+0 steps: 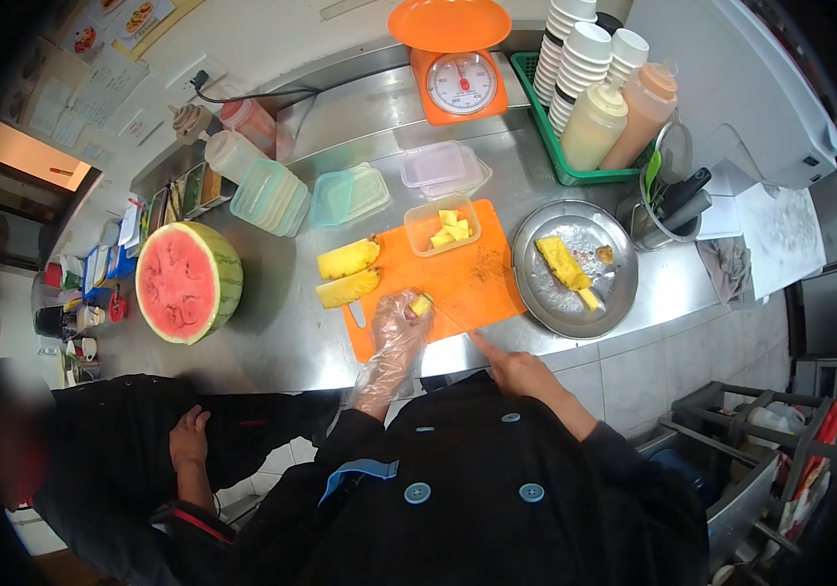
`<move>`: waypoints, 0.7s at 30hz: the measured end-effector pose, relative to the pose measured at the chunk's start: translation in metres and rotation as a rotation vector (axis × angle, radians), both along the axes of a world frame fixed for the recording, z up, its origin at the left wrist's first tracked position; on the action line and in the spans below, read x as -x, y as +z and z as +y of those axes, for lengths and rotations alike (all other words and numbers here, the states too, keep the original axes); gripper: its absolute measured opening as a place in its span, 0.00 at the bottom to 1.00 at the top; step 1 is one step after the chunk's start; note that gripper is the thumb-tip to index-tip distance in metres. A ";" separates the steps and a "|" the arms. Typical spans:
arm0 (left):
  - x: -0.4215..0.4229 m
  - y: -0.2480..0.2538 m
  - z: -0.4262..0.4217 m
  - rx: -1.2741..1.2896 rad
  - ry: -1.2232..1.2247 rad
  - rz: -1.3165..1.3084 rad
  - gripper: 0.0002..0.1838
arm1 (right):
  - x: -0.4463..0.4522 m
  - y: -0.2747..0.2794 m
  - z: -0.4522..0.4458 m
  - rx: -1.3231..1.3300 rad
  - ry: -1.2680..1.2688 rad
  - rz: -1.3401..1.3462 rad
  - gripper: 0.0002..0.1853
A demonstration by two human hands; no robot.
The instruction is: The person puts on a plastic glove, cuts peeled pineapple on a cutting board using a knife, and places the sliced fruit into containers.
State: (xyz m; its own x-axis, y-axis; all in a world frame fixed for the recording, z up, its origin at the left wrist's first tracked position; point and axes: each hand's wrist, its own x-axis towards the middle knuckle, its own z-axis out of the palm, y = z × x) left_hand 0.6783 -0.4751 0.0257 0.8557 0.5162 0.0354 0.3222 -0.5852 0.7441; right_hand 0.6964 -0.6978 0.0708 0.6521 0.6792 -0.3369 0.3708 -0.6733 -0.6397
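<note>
My left hand (402,332), in a clear plastic glove, is closed on a small pineapple piece (421,304) over the orange cutting board (457,317). My bare right hand (521,373) grips a knife by its handle, the thin blade (452,318) reaching toward that piece. Two long pineapple wedges (348,273) lie at the board's left edge. Near the board's top, a clear container (443,225) holds several yellow chunks (451,229). On the round metal tray (575,329) to the right are a pineapple strip (561,262) and smaller scraps.
A halved watermelon (180,283) sits left on the steel counter. Behind are plastic lids (350,195), an orange scale (459,83) and a green basket (584,176) with cups and bottles. A utensil pot (653,230) stands right. Another person's hand (189,439) is at lower left.
</note>
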 end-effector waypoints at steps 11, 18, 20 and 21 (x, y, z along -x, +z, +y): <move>-0.005 0.008 0.011 -0.004 -0.002 0.105 0.10 | 0.009 -0.019 -0.024 0.045 0.018 -0.330 0.38; -0.009 0.062 0.020 1.240 0.060 -0.247 0.10 | 0.004 0.018 -0.054 -0.124 -0.240 -0.655 0.36; -0.018 0.083 0.016 1.238 -0.040 -0.256 0.11 | 0.008 0.043 -0.064 -0.280 -0.426 -0.668 0.34; -0.024 0.090 0.015 1.242 -0.046 -0.251 0.11 | 0.011 0.046 -0.069 -0.275 -0.432 -0.669 0.34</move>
State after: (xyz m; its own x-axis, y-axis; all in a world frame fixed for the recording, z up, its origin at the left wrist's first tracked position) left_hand 0.7027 -0.4605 0.1154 0.9138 0.2883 -0.2863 0.0912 0.5412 0.8359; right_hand 0.6858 -0.7671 0.1171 0.8769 0.3251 0.3541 0.4754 -0.6956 -0.5386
